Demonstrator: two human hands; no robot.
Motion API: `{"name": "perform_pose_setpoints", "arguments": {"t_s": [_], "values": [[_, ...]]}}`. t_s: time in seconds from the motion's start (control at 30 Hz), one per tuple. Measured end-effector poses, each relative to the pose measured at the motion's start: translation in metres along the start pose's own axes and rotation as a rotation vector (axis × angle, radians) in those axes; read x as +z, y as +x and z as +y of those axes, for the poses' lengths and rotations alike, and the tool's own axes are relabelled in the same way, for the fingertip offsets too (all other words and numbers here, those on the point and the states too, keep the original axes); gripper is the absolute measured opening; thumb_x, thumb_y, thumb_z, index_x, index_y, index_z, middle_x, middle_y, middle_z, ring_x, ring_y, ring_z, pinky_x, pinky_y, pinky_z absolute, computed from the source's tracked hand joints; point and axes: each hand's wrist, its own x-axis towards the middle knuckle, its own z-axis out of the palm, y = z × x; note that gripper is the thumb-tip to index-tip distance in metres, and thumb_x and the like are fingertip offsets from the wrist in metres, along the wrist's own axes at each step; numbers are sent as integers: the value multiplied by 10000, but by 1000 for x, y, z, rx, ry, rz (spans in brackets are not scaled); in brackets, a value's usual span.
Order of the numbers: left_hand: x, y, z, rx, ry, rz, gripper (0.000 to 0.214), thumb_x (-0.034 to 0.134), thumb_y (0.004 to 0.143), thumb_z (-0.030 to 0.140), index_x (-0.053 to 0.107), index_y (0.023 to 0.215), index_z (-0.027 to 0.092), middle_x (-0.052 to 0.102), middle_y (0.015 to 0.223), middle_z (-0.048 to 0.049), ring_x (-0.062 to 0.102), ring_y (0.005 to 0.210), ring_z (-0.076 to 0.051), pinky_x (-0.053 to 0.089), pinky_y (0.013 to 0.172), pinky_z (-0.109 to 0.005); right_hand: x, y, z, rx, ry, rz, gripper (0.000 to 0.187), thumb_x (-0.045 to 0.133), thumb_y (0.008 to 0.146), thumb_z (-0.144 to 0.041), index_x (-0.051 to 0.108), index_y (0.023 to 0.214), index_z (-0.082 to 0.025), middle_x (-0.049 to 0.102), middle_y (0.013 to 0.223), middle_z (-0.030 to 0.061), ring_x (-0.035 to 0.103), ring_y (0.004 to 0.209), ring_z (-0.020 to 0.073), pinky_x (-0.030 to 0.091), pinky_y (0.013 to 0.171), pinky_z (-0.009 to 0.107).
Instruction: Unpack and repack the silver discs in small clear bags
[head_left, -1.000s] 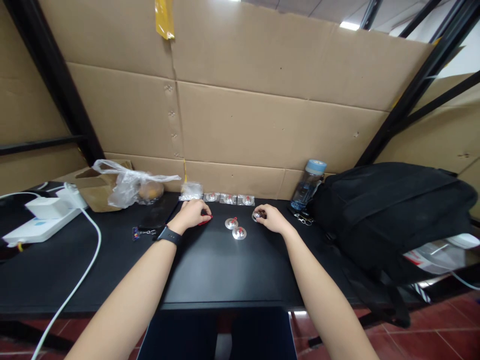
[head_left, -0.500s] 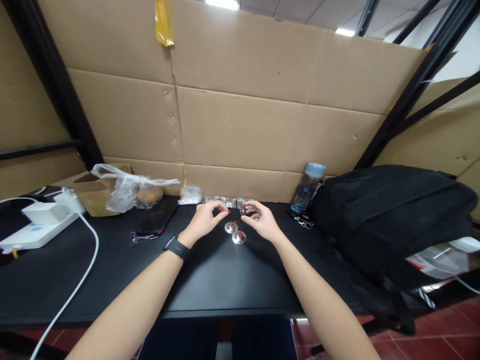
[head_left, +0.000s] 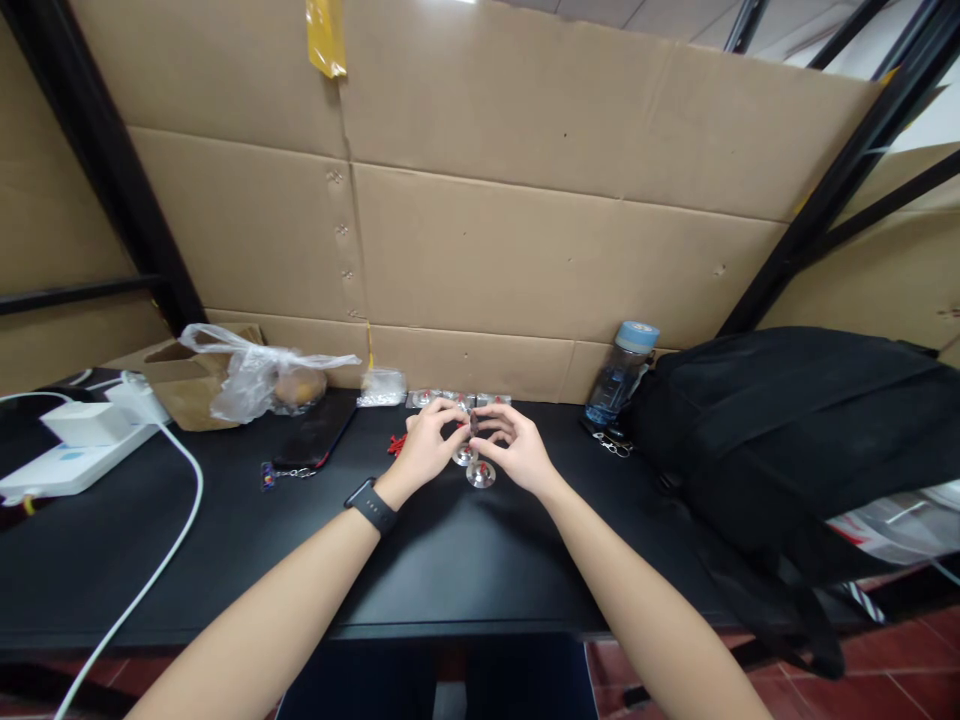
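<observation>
My left hand (head_left: 426,445) and my right hand (head_left: 514,448) meet above the black table (head_left: 420,560), fingers pinched together around a small shiny metal disc (head_left: 473,426) held on edge between them. A red string (head_left: 395,445) trails left from the left fingers. Just below the hands lie two more small silver discs, one (head_left: 481,473) fully visible and one (head_left: 463,455) partly hidden. A black watch is on my left wrist.
Small clear packets of discs (head_left: 448,399) line the cardboard wall. A plastic bag (head_left: 262,378) on a paper bag, a phone (head_left: 311,440) and a white power strip (head_left: 71,450) sit left. A blue-capped bottle (head_left: 621,375) and black backpack (head_left: 787,430) stand right.
Both hands have come together from about a hand's width apart. The right hand lifted a disc off the table and the left brought the red string to it.
</observation>
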Motion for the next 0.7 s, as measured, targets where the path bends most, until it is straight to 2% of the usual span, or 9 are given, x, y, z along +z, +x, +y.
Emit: {"name": "perform_pose_setpoints", "arguments": {"t_s": [0.17, 0.47, 0.57, 0.7], "values": [[2, 0, 1, 33, 40, 36, 135, 610, 921, 319, 713, 919, 233, 631, 1103, -52, 576, 1125, -230, 423, 969, -371, 0, 0, -1, 12, 8, 6, 439, 821, 727, -301, 637, 1120, -230, 696, 1172, 89, 706, 1020, 236, 554, 731, 294], [4, 0, -2, 46, 122, -6, 170, 598, 932, 353, 732, 928, 248, 641, 1089, -45, 565, 1112, -236, 393, 971, -390, -4, 1, 5, 39, -77, -1, 410, 806, 720, -290, 639, 1089, -226, 703, 1151, 83, 712, 984, 226, 547, 718, 289], [-4, 3, -5, 55, 168, -28, 201, 588, 938, 387, 740, 917, 257, 646, 1092, -45, 551, 1112, -239, 375, 985, -400, -9, 2, 3, 16, -143, -1, 381, 770, 747, -294, 635, 1097, -232, 699, 1161, 74, 707, 980, 217, 536, 709, 278], [-28, 9, -24, -2, 358, -67, 195, 601, 916, 387, 755, 897, 270, 649, 1132, -60, 508, 1132, -281, 326, 1007, -463, -34, 5, 3, -14, -469, 75, 319, 732, 739, -251, 659, 1049, -231, 724, 1040, 39, 677, 872, 187, 510, 711, 271]]}}
